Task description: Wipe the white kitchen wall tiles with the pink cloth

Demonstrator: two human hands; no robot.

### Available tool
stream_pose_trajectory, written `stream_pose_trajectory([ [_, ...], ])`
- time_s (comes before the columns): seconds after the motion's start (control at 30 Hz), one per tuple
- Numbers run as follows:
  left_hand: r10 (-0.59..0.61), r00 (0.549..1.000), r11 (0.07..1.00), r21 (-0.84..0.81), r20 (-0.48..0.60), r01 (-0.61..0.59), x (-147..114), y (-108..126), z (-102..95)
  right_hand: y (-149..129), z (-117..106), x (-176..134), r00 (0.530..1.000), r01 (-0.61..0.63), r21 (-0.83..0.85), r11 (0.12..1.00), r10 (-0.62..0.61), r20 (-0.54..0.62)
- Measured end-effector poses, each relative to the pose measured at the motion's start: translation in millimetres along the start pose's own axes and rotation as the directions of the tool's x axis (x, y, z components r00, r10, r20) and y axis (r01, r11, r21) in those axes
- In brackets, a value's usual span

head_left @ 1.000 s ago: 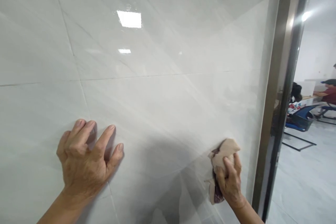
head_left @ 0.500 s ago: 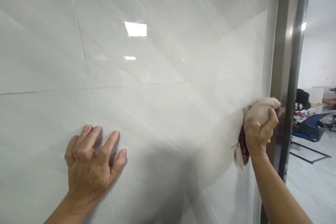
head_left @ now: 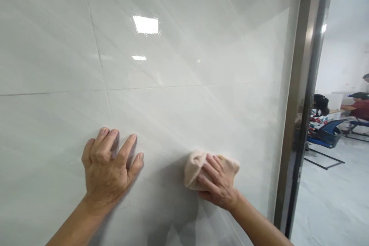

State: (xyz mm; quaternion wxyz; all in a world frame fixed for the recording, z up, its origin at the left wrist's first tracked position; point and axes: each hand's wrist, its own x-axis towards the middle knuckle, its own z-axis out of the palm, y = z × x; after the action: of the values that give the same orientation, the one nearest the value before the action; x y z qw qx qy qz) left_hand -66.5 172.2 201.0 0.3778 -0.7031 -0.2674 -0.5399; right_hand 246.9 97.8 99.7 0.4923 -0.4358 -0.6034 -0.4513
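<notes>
A glossy pale tiled wall with thin grout lines and light reflections fills most of the view. My left hand rests on it at the lower left, fingers spread and holding nothing. Right of centre, my right hand presses a beige cleaning cloth against the tiles. The fingers lie over the bunched cloth, and part of it sticks out to the right of the hand.
A dark metal door frame borders the wall on the right. Beyond it, a blue chair stands on a pale floor. Several people sit there, one in a red top.
My right hand has swept the cloth left and down, from beside the door frame to near mid-wall. My left hand stays on the tiles. The view has shifted slightly to the right.
</notes>
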Motion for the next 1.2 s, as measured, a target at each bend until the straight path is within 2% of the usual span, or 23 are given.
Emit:
stream_pose_trajectory([
  [0.13, 0.092, 0.995, 0.985, 0.148, -0.046, -0.084, 0, 2, -0.2, 35, -22, -17, 0.986, -0.145, -0.042, 0.989, 0.141, -0.093],
  [0.23, 0.094, 0.995, 0.982, 0.168, -0.022, -0.089, 0, 3, -0.7, 81, -35, -9, 0.942, -0.287, -0.058, 0.956, 0.270, -0.201],
  [0.3, 0.090, 0.996, 0.981, 0.175, -0.009, -0.087, 0, 3, -1.2, 118, -41, 9, 0.883, -0.398, -0.068, 0.915, 0.362, -0.298],
  [0.4, 0.113, 0.994, 0.976, 0.188, -0.012, -0.109, -1, 4, -1.8, 165, -42, 57, 0.790, -0.510, -0.077, 0.857, 0.431, -0.435],
  [0.47, 0.146, 0.989, 0.971, 0.193, -0.032, -0.137, -1, 4, -1.4, 176, -37, 96, 0.772, -0.524, -0.061, 0.850, 0.443, -0.456],
  [0.5, 0.163, 0.986, 0.969, 0.195, -0.044, -0.151, -2, 3, -1.0, 173, -34, 114, 0.777, -0.509, -0.048, 0.859, 0.435, -0.454],
  [0.57, 0.190, 0.979, 0.967, 0.188, -0.074, -0.173, -2, 3, 0.3, 151, -23, 146, 0.818, -0.428, -0.038, 0.903, 0.369, -0.442],
  [0.63, 0.197, 0.976, 0.971, 0.158, -0.093, -0.181, -3, 1, 1.7, 111, -11, 166, 0.878, -0.272, -0.056, 0.961, 0.223, -0.424],
  [0.7, 0.182, 0.977, 0.980, 0.098, -0.110, -0.171, -4, 0, 2.5, 60, 2, 170, 0.927, -0.073, -0.078, 0.994, 0.039, -0.372],
  [0.8, 0.153, 0.978, 0.988, 0.011, -0.142, -0.153, -5, -3, 1.9, -18, 22, 142, 0.951, 0.188, -0.052, 0.981, -0.195, -0.241],
  [0.87, 0.164, 0.972, 0.986, -0.013, -0.166, -0.168, -5, -5, 0.5, -60, 34, 105, 0.933, 0.320, 0.029, 0.947, -0.310, -0.183],
  [0.93, 0.189, 0.967, 0.981, -0.020, -0.169, -0.195, -4, -6, -0.8, -89, 43, 61, 0.918, 0.388, 0.118, 0.914, -0.372, -0.137],
  [1.0, 0.200, 0.968, 0.979, -0.015, -0.150, -0.205, -4, -7, -1.7, -101, 47, 21, 0.919, 0.393, 0.183, 0.901, -0.377, -0.117],
  [1.07, 0.194, 0.973, 0.981, 0.014, -0.129, -0.194, -3, -7, -1.9, -98, 45, -8, 0.926, 0.378, 0.221, 0.899, -0.359, -0.119],
  [1.2, 0.177, 0.978, 0.982, 0.081, -0.113, -0.168, -3, -5, -1.1, -55, 33, -27, 0.948, 0.312, 0.177, 0.933, -0.292, -0.129],
])
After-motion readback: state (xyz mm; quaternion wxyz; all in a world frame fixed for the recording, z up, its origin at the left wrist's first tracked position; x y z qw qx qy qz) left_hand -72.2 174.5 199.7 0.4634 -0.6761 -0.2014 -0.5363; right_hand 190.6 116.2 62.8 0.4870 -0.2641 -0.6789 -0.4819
